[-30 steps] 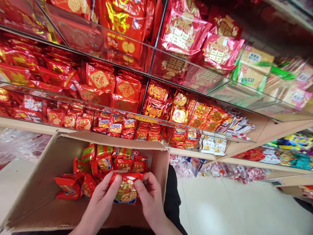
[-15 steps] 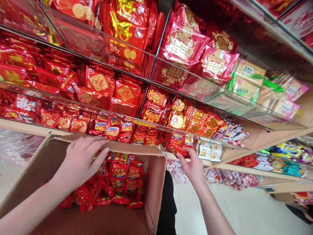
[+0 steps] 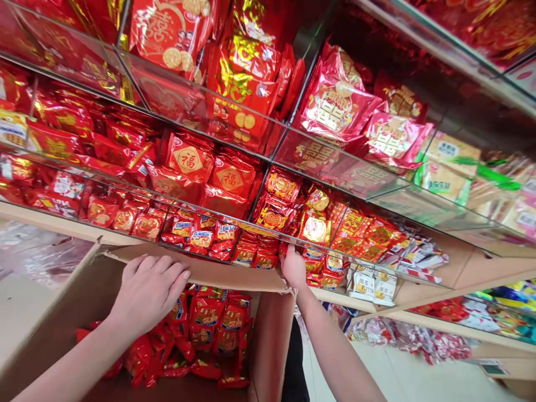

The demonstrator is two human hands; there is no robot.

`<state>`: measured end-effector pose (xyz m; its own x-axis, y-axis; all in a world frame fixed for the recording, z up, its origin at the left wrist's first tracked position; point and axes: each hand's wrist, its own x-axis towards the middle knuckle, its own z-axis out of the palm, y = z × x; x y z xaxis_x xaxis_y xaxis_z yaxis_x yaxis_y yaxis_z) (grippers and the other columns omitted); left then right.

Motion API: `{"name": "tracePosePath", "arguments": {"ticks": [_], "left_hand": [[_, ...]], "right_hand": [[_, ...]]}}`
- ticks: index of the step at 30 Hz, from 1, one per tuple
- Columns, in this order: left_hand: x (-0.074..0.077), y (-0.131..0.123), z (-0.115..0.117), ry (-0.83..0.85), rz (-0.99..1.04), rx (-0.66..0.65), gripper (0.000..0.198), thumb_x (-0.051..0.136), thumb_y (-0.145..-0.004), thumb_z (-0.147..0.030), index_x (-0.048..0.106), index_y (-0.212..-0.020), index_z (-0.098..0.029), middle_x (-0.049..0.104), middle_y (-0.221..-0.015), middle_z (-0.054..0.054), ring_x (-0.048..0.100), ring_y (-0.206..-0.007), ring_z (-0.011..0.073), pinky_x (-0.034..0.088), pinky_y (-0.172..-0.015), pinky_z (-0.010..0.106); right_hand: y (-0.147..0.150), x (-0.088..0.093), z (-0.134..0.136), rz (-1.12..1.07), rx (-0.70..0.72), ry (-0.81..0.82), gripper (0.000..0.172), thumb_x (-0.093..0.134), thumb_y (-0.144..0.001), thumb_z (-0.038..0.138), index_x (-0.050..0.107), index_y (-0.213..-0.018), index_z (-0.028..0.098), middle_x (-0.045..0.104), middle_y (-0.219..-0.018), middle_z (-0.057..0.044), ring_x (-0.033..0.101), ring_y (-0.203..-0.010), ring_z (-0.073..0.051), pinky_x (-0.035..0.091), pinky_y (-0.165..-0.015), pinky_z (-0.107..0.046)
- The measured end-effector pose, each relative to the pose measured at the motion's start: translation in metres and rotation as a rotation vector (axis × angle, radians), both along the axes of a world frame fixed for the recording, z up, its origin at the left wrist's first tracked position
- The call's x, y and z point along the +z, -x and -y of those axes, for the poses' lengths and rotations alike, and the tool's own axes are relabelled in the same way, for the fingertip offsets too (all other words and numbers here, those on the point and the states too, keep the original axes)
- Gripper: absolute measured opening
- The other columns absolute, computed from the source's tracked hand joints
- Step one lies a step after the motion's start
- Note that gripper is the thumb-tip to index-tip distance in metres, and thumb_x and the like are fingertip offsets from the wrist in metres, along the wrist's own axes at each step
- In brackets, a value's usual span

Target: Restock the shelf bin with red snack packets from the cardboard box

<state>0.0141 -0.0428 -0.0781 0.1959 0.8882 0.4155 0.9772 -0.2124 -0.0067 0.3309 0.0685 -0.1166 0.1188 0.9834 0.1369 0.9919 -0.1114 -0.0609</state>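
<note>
My left hand (image 3: 153, 290) is curled over the top flap of an open cardboard box (image 3: 272, 340), its thumb and fingers on the edge. Inside the box lie several red-wrapped snack packets (image 3: 205, 321), some in neat rows and others loose. At the box's far right corner, my right hand (image 3: 293, 267) reaches into the lowest shelf row. Its fingers are closed and partly hidden among the packets, with a bit of red wrapper at the fingertips. Similar red packets (image 3: 255, 254) sit in the compartment just left of it.
Clear plastic shelf fronts (image 3: 234, 215) run across above my hands. Red 福 packets (image 3: 188, 159) and pink packets (image 3: 333, 111) fill higher rows. White packets (image 3: 372, 285) stand to the right. Plastic-wrapped goods (image 3: 410, 335) lie below the shelf, by the pale floor (image 3: 355, 374).
My right hand has moved left and up with a red snack packet, from in front of the shelf into the lowest row. My left hand still holds the box; the view has shifted slightly.
</note>
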Motion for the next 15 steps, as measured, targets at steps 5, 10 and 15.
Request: {"name": "tracePosePath", "arguments": {"ticks": [5,10,15], "left_hand": [[-0.003,0.001,-0.002,-0.017,0.014,-0.006,0.027,0.041,-0.084,-0.034,0.065,-0.09,-0.024,0.064,-0.08,0.005,0.055,-0.082,0.0257,0.028,-0.088,0.046],[-0.004,0.002,-0.002,-0.011,0.007,-0.011,0.026,0.041,-0.084,-0.033,0.064,-0.089,-0.024,0.064,-0.081,0.006,0.054,-0.083,0.0262,0.028,-0.087,0.045],[-0.001,0.0,-0.002,0.015,0.0,0.005,0.027,0.041,-0.084,-0.036,0.065,-0.087,-0.023,0.064,-0.08,0.005,0.055,-0.083,0.0264,0.028,-0.088,0.046]], "right_hand": [[0.005,-0.011,-0.017,0.044,-0.032,0.084,0.024,0.033,-0.088,0.01,0.045,-0.108,0.006,0.064,-0.086,-0.018,0.066,-0.08,-0.023,0.047,-0.064,-0.027],[0.007,-0.017,-0.03,0.059,-0.021,0.198,0.03,0.027,-0.086,0.001,0.052,-0.104,0.003,0.065,-0.089,-0.022,0.065,-0.087,-0.023,0.049,-0.07,-0.028],[0.009,-0.017,-0.031,0.074,0.018,0.267,0.035,0.029,-0.088,0.002,0.043,-0.12,0.002,0.064,-0.095,-0.021,0.063,-0.092,-0.023,0.049,-0.074,-0.03]]}}
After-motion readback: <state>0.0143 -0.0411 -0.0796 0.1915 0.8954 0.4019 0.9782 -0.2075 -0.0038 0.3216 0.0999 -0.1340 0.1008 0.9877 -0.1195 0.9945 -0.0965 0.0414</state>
